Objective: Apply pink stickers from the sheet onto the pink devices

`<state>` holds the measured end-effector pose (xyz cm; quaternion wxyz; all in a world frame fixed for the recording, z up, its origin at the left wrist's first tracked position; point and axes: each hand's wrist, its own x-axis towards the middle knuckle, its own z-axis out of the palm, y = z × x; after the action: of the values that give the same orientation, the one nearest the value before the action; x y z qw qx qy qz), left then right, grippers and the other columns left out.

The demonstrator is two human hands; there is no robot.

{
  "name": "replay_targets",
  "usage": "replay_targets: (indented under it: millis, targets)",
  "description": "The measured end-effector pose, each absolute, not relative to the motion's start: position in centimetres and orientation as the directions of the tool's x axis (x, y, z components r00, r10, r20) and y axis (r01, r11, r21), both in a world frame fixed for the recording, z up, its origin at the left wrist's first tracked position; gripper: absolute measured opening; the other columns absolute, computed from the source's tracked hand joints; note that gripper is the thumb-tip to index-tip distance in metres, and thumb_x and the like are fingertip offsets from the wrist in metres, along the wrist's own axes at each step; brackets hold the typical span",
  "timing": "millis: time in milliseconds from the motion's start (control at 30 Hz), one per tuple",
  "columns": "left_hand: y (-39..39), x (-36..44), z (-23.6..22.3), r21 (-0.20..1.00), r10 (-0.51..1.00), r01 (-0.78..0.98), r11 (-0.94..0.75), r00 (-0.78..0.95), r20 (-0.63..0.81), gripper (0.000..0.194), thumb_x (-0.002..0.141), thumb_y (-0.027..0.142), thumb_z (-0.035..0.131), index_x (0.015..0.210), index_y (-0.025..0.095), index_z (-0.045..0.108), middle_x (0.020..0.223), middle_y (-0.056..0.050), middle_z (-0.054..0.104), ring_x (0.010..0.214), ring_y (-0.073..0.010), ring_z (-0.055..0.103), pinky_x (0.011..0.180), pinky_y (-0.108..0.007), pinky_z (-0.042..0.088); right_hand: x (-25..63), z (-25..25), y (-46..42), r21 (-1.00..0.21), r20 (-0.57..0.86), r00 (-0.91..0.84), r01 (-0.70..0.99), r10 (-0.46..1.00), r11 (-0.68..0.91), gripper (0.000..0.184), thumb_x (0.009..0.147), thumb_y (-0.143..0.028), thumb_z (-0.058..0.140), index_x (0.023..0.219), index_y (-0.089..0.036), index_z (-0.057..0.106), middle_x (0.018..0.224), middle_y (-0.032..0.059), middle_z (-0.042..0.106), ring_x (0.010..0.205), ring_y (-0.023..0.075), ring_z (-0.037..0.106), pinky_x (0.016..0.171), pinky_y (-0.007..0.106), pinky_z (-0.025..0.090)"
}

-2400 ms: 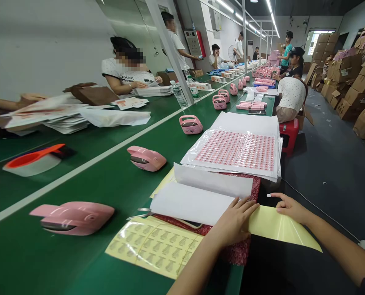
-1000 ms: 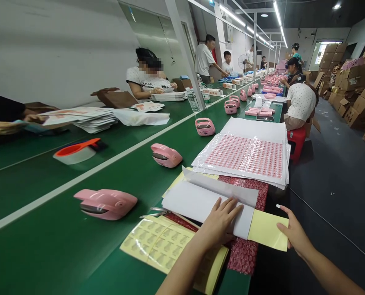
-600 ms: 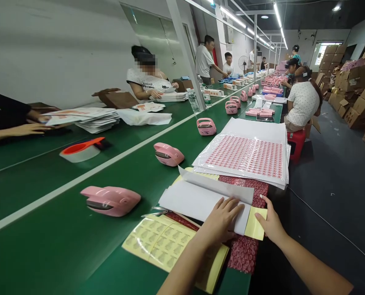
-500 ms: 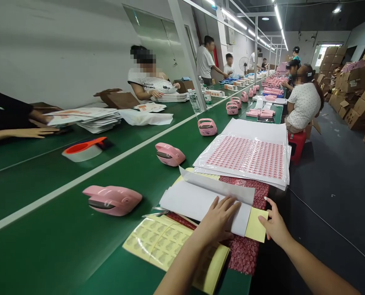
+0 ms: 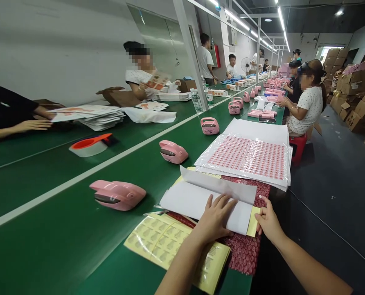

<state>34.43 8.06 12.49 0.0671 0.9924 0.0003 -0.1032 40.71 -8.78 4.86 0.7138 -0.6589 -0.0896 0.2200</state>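
My left hand point(image 5: 215, 219) lies with spread fingers on a white folded sheet point(image 5: 188, 200), pressing it down near its right end. At that end a short yellow backing paper point(image 5: 253, 221) sticks out, and my right hand point(image 5: 268, 219) pinches its outer edge between thumb and fingers. Red bubble wrap point(image 5: 244, 254) lies beneath the sheet. Under my left forearm is a stack of yellow sticker sheets point(image 5: 158, 237) with a rubber band around it. The handles of metal scissors point(image 5: 158, 211) poke out beside the stack, the rest hidden.
Printed sticker sheets point(image 5: 246, 155) are piled just beyond. Pink toy-like devices point(image 5: 118, 195) stand in a row along the green belt point(image 5: 62, 229). A tape roll point(image 5: 90, 146) and paper stacks point(image 5: 99, 116) lie at left; co-workers sit on both sides.
My right hand has moved left, and the yellow paper beyond the white sheet now shows much shorter. A co-worker at right has sat upright; another across the belt has raised a printed sheet.
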Motion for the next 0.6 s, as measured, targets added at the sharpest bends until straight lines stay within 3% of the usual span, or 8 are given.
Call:
replay_targets:
  millis: [167,433,600]
  targets:
    - [8.0,34.3,12.5,0.137,-0.01,0.018,-0.99,0.98,-0.2,0.087,0.052,0.031,0.073,0.131,0.017,0.038,0.137,-0.018,0.039,0.129,-0.0335,0.027,0.104,-0.059,0.007,41.0,5.0,-7.9,-0.977,-0.178,0.861,-0.214,0.477,0.021,0.064,0.063,-0.034,0.051,0.12,-0.022,0.025,0.061,-0.0116,0.043,0.032,0.0079,0.048,0.025,0.018,0.035]
    - [7.9,34.2,12.1,0.144,-0.021,0.006,-0.99,0.983,-0.181,0.086,0.053,0.033,0.072,0.13,0.016,0.039,0.137,-0.018,0.04,0.128,-0.0329,0.028,0.104,-0.059,0.008,41.2,3.6,-7.8,-0.96,-0.175,0.88,-0.253,0.442,0.123,0.07,0.06,-0.034,0.057,0.121,-0.023,0.024,0.063,-0.0111,0.043,0.036,0.0088,0.052,0.032,0.021,0.045]
    - [7.8,33.7,12.3,0.137,-0.086,-0.065,-0.988,0.984,-0.153,0.07,0.057,0.02,0.063,0.124,0.017,0.044,0.133,-0.014,0.045,0.125,-0.03,0.034,0.104,-0.055,0.016,41.2,2.4,-7.4,-0.963,-0.137,0.919,-0.21,0.369,0.167,0.069,0.062,-0.036,0.059,0.123,-0.023,0.028,0.063,-0.0095,0.045,0.037,0.0091,0.05,0.031,0.02,0.041]
